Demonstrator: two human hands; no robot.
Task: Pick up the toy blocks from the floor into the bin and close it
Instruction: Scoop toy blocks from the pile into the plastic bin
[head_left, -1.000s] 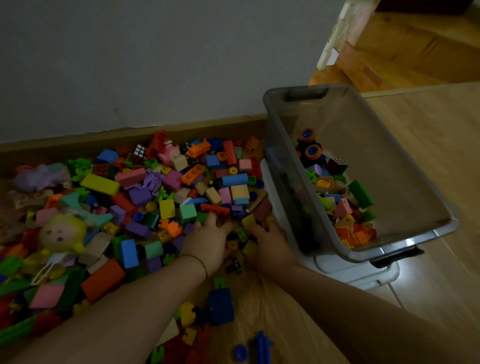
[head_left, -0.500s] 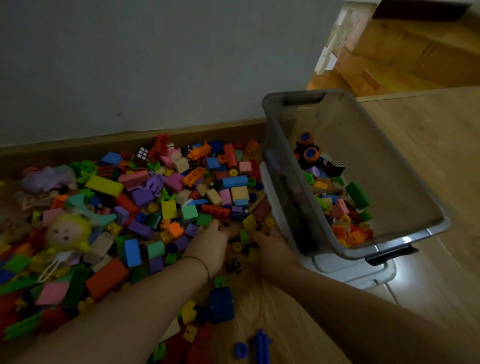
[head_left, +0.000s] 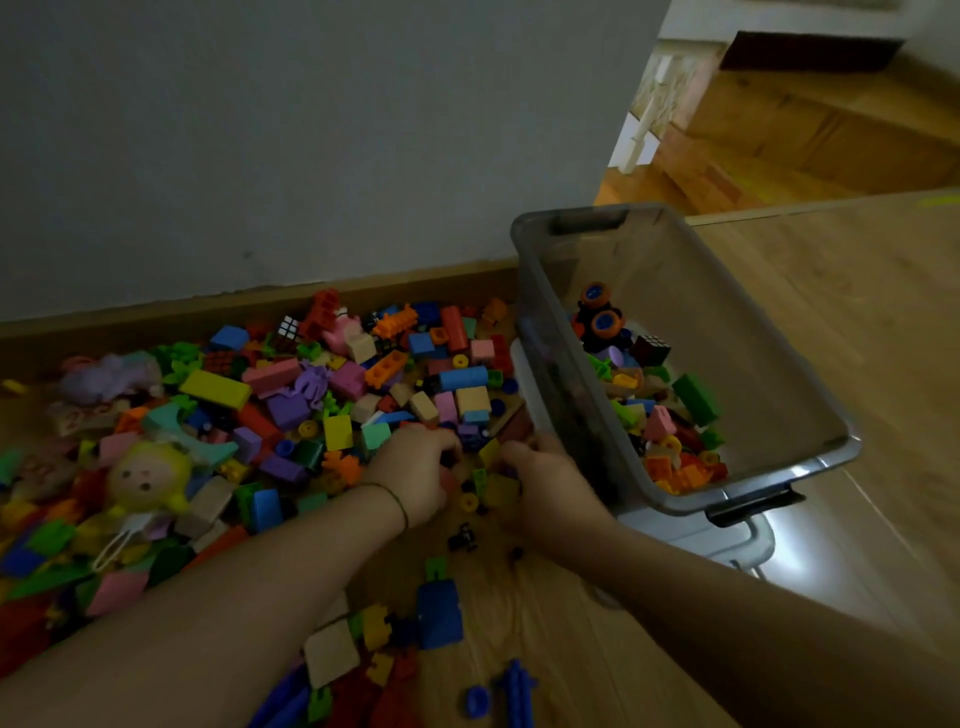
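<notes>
Blocks (head_left: 470, 400) heaping on wooden floor (head_left: 857, 364) beside the bin (head_left: 753, 338).
Left hand (head_left: 415, 478) is curling its fingers down over the pile's near edge; right hand (head_left: 550, 483) is cupping opposite it, fingers hidden, so whether either is gripping anything is unclear. Small, hard, bright plastic pieces, some studded, are lying between and under the fingertips. Just beyond, the smoky translucent bin is resting tilted on its white lid (head_left: 727, 540), partly filled.

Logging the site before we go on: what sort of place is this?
Probably a room in a home: toy blocks and a doll strewn over a wooden floor along a plain wall, a grey bin beside them.
</notes>
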